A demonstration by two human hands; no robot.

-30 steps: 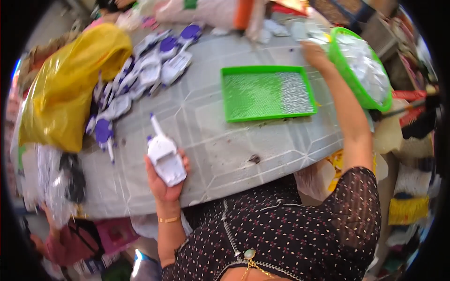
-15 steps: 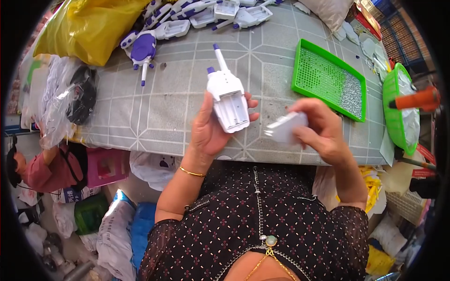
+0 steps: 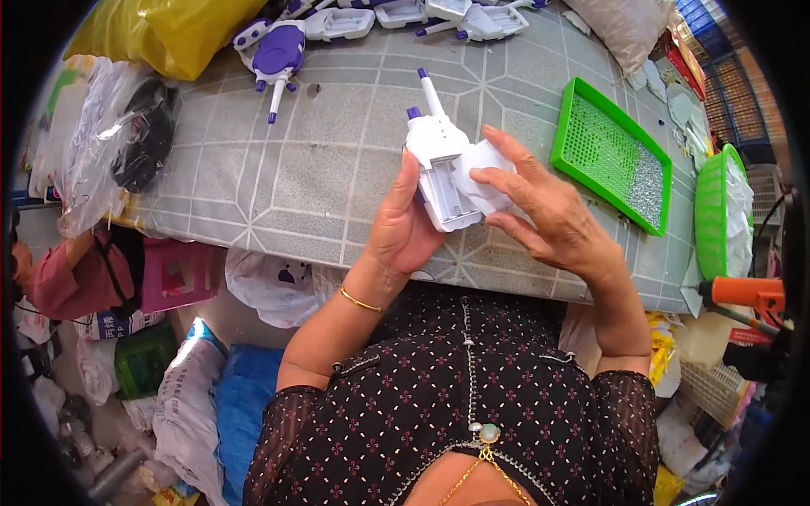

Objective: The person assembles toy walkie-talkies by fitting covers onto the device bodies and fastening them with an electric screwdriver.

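My left hand [image 3: 405, 221] is closed around a white toy walkie-talkie [image 3: 437, 145] with purple tips on its antenna and knob. Its back faces up, and the battery compartment is uncovered. In my right hand [image 3: 553, 209] is a flat white battery cover [image 3: 488, 173], gripped by the fingers. The cover overlaps the right edge of the compartment; whether the two touch, I cannot tell. Farther off on the table lies another walkie-talkie [image 3: 278, 52], purple side up.
Several more walkie-talkies [image 3: 339, 24] lie along the far side beside a yellow bag [image 3: 164, 34]. On the right are a green tray [image 3: 578, 160] of small screws and a green basket [image 3: 711, 207]. An orange-handled tool [image 3: 747, 293] sticks in near it. Another person's sleeve [image 3: 52, 274] shows at left.
My right hand has brought the battery cover left, up against the walkie-talkie. The walkie-talkie and left hand appear slightly farther right, as the whole view has shifted.
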